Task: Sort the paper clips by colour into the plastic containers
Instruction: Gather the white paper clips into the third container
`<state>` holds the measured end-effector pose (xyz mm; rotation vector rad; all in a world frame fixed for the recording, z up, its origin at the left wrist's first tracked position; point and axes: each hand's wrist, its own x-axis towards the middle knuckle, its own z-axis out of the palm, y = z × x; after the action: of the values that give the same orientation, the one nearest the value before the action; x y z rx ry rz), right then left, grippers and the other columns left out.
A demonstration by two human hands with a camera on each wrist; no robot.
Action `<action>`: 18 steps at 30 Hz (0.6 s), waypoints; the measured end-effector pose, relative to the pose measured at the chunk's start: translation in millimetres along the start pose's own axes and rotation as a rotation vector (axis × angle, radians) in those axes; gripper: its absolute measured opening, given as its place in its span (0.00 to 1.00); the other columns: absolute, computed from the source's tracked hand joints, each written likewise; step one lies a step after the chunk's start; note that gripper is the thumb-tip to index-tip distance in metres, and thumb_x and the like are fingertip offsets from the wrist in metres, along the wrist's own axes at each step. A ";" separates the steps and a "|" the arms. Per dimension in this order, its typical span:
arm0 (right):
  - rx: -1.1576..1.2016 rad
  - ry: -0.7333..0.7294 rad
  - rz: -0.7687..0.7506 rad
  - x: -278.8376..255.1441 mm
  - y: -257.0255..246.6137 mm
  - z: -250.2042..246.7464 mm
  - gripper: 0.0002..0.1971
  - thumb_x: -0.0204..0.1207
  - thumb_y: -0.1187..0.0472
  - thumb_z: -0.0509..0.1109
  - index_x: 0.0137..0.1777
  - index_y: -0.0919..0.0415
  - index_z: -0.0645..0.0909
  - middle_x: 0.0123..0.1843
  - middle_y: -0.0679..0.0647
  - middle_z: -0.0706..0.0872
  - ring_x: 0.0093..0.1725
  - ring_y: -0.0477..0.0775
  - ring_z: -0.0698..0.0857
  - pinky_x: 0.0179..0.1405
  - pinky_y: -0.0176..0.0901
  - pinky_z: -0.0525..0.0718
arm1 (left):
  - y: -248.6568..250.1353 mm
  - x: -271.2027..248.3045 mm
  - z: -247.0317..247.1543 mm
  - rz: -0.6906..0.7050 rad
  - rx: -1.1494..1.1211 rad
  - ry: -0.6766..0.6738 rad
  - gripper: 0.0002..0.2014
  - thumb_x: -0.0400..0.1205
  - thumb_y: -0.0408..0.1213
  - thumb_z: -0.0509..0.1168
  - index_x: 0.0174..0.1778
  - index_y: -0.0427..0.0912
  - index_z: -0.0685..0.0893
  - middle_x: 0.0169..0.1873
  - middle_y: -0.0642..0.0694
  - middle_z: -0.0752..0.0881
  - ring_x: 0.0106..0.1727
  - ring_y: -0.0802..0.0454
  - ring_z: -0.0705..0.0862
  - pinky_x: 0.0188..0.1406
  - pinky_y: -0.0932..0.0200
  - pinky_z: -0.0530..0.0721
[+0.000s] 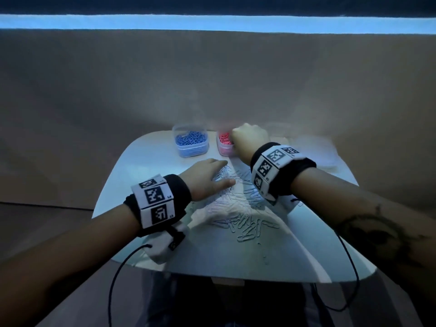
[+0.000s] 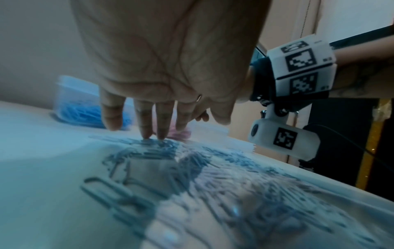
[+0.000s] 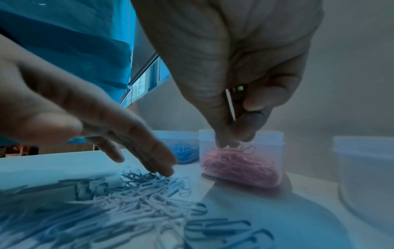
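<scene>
On the white table point(image 1: 141, 232), blue-clip container point(image 1: 190, 143), pink-clip container point(image 1: 224, 143); right hand point(image 1: 250, 140) grip pinching clips.

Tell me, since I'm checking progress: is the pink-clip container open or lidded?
Open: the right hand reaches into the pink-clip container from above.

containers point(image 3: 241, 155): 3 in view | hands point(image 1: 207, 178): 2 | loose paper clips point(image 1: 238, 208): one pile, too many to count
</scene>
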<state>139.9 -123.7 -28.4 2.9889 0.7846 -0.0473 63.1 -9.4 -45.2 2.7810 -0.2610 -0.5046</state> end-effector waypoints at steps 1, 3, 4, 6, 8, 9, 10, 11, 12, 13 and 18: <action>0.025 -0.003 -0.013 3.1 -1.8 1.2 0.10 0.78 0.67 0.61 0.55 0.64 0.82 0.55 0.62 0.85 0.55 0.64 0.84 0.43 0.45 0.75 | 0.1 1.3 -1.5 0.013 -0.001 0.029 0.31 0.84 0.51 0.56 0.79 0.38 0.61 0.75 0.41 0.70 0.73 0.47 0.70 0.67 0.59 0.67; 0.136 -0.002 -0.020 6.7 1.5 2.9 0.12 0.79 0.64 0.62 0.60 0.60 0.80 0.58 0.60 0.84 0.56 0.62 0.84 0.49 0.44 0.79 | -1.5 6.3 -1.8 0.027 0.013 0.030 0.31 0.84 0.51 0.57 0.80 0.39 0.59 0.78 0.41 0.66 0.76 0.47 0.67 0.71 0.57 0.66; 0.238 0.008 0.008 5.6 7.5 1.9 0.13 0.79 0.63 0.63 0.63 0.59 0.79 0.59 0.59 0.85 0.56 0.61 0.84 0.53 0.46 0.82 | -2.4 9.5 -0.3 0.019 0.028 -0.012 0.33 0.84 0.52 0.56 0.81 0.39 0.57 0.80 0.42 0.62 0.79 0.47 0.62 0.75 0.54 0.64; 0.435 0.096 0.103 -2.2 25.7 -3.5 0.13 0.79 0.62 0.63 0.62 0.58 0.80 0.58 0.59 0.86 0.55 0.61 0.84 0.57 0.50 0.82 | -2.1 14.8 4.4 -0.019 0.077 -0.140 0.35 0.84 0.56 0.52 0.82 0.41 0.51 0.83 0.42 0.50 0.83 0.46 0.50 0.80 0.44 0.57; 0.493 0.162 0.169 -17.4 47.0 -7.9 0.10 0.79 0.61 0.63 0.55 0.60 0.83 0.52 0.58 0.86 0.51 0.59 0.83 0.55 0.50 0.82 | 2.5 17.9 8.4 -0.051 0.102 -0.231 0.36 0.84 0.58 0.49 0.83 0.42 0.47 0.83 0.42 0.41 0.83 0.45 0.41 0.79 0.36 0.51; 0.498 0.141 0.170 -26.4 56.5 -7.4 0.09 0.80 0.62 0.62 0.53 0.61 0.83 0.48 0.57 0.86 0.48 0.57 0.83 0.54 0.48 0.82 | 6.5 18.0 9.8 -0.053 0.095 -0.262 0.37 0.84 0.59 0.47 0.83 0.42 0.45 0.82 0.42 0.39 0.83 0.45 0.39 0.78 0.34 0.49; 0.509 0.083 0.152 -37.3 63.0 -5.9 0.09 0.80 0.63 0.62 0.53 0.63 0.83 0.44 0.55 0.84 0.43 0.53 0.81 0.50 0.42 0.83 | 11.4 17.5 10.8 -0.039 0.082 -0.290 0.37 0.84 0.59 0.46 0.83 0.42 0.44 0.82 0.42 0.38 0.83 0.45 0.37 0.79 0.33 0.48; 0.526 -0.002 0.124 -47.7 66.1 -2.8 0.09 0.80 0.63 0.62 0.53 0.64 0.83 0.41 0.52 0.83 0.39 0.50 0.80 0.43 0.31 0.81 | 16.7 16.5 12.0 -0.012 0.065 -0.316 0.37 0.84 0.59 0.46 0.83 0.42 0.44 0.82 0.41 0.38 0.82 0.44 0.37 0.79 0.34 0.47; 0.537 -0.086 0.089 -56.1 66.6 1.6 0.10 0.80 0.63 0.63 0.54 0.65 0.83 0.43 0.52 0.83 0.38 0.47 0.79 0.37 0.24 0.78 | 22.4 14.6 12.5 0.018 0.041 -0.333 0.36 0.84 0.58 0.46 0.83 0.41 0.44 0.82 0.40 0.39 0.82 0.44 0.37 0.80 0.37 0.46; 0.531 -0.147 0.049 -61.2 65.9 7.1 0.11 0.80 0.63 0.63 0.57 0.65 0.83 0.48 0.54 0.83 0.43 0.47 0.81 0.38 0.24 0.76 | 26.8 12.8 12.6 0.042 0.005 -0.331 0.36 0.84 0.58 0.46 0.83 0.40 0.45 0.82 0.39 0.39 0.82 0.44 0.38 0.81 0.41 0.45; 0.344 -0.410 -0.045 -60.3 46.0 28.5 0.31 0.82 0.49 0.56 0.81 0.62 0.53 0.84 0.60 0.50 0.83 0.57 0.51 0.79 0.45 0.52 | 24.7 9.3 9.6 -0.029 0.025 -0.191 0.37 0.83 0.59 0.47 0.83 0.44 0.44 0.82 0.43 0.38 0.83 0.46 0.38 0.80 0.37 0.47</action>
<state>109.5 -194.8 -52.3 3.0914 0.8615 -0.8469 65.1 -37.3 -48.7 2.7660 -0.2704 -0.7803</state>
